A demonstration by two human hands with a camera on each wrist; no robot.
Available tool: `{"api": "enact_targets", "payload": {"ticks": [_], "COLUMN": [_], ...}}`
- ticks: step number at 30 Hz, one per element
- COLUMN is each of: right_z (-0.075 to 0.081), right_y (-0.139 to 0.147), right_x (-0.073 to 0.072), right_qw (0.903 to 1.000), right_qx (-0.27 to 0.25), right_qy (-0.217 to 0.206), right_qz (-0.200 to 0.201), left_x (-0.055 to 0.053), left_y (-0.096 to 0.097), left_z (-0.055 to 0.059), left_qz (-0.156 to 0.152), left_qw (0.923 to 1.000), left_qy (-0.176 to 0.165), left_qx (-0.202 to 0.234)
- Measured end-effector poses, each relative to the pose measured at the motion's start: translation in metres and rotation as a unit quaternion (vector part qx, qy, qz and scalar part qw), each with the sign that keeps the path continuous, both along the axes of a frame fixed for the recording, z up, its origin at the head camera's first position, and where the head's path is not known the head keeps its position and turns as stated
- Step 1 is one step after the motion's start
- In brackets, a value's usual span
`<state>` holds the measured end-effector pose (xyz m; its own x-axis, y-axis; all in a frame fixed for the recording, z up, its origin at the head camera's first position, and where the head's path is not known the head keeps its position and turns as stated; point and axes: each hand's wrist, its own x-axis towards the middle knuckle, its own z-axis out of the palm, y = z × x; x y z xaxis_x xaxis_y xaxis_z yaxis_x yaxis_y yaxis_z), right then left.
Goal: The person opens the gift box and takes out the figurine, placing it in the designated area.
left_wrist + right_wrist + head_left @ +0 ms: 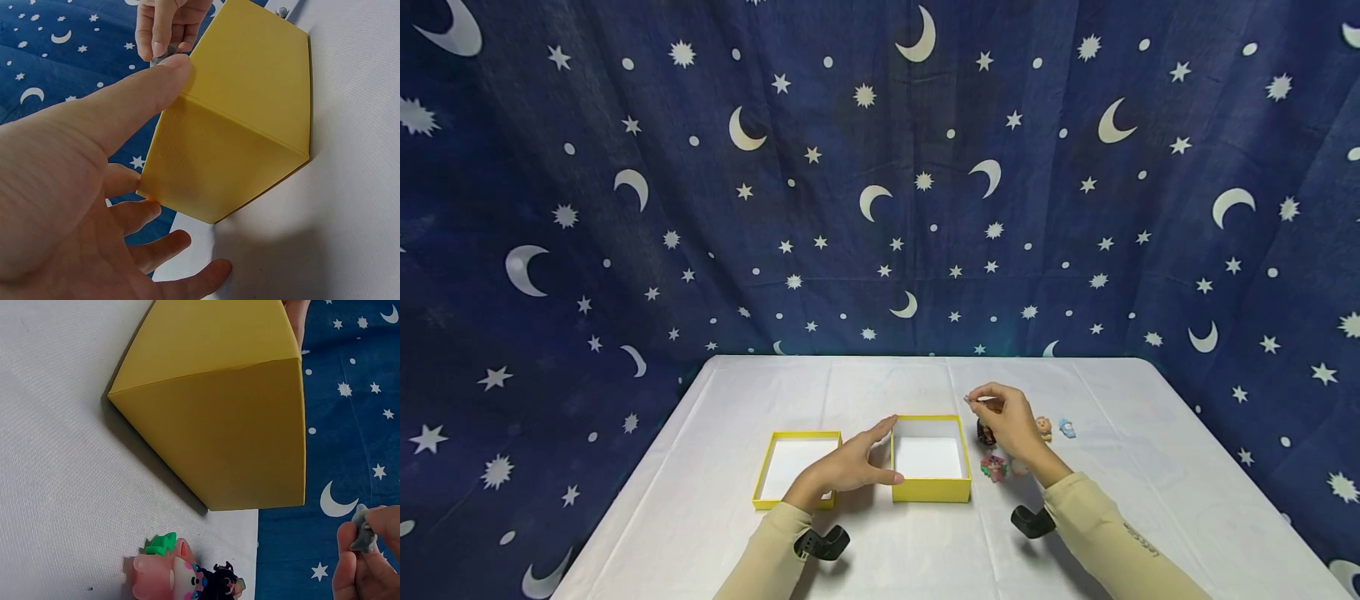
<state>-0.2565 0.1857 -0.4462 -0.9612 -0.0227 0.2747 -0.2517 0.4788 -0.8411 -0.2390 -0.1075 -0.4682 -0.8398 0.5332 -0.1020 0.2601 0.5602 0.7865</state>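
A yellow open-topped box (931,490) with a white inside stands on the table. My left hand (850,462) is at its left side, fingers spread, the thumb near the front corner. In the left wrist view that thumb lies along the box's upper edge. My right hand (1011,417) pinches a small grey figurine (361,531) between thumb and fingertips, raised just beyond the box's right side. Below that hand are a dark-haired figurine (985,432) and a pink one with green (994,467), partly overlapped in the right wrist view.
A shallow yellow lid (805,433), white inside up, lies left of the box, partly behind my left hand. Right of my right hand are an orange-brown figurine (1043,427) and a blue one (1067,427). A star-and-moon curtain (880,208) hangs behind the white-covered table (760,383).
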Motion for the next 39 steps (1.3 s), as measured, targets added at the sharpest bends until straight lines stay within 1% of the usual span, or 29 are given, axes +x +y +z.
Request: {"api": "enact_targets", "payload": {"ticks": [6,10,13,18,21,27,33,35,39], "right_z": [0.0,0.0,0.0,0.002,0.004,0.004,0.0,-0.001,0.0], "right_y": [0.003,0.005,0.007,0.01,0.013,0.019,0.023,0.024,0.026], "right_x": [0.0,0.001,0.001,0.003,0.005,0.006,0.005,0.005,0.006], "right_qw": [0.9997,0.9996,0.999,0.9974,0.9969,0.9978,0.998,0.9982,0.9981], "right_qx": [-0.011,-0.017,-0.034,-0.063,-0.067,-0.045,-0.022,-0.025,-0.037], "right_qy": [-0.015,-0.004,0.005,-0.005,-0.006,-0.002,0.016,0.012,-0.012], "right_qz": [0.015,0.023,0.027,0.035,0.042,0.05,0.057,0.054,0.047], "left_x": [0.0,0.0,0.0,0.0,0.0,-0.001,0.0,0.001,0.001], "left_y": [0.0,0.0,0.0,0.0,0.0,-0.001,-0.001,-0.001,-0.001], "left_z": [0.0,0.0,0.001,0.001,0.001,0.0,0.0,0.001,0.001], "left_qz": [-0.003,-0.005,-0.005,-0.008,-0.009,-0.009,-0.004,-0.004,-0.003], "left_qw": [1.0,1.0,1.0,0.9999,0.9999,0.9999,1.0,1.0,1.0], "left_qy": [0.002,0.004,0.001,0.0,0.002,0.003,0.001,0.001,-0.001], "left_qx": [0.001,0.002,0.004,0.008,0.007,0.004,0.003,0.005,0.006]}}
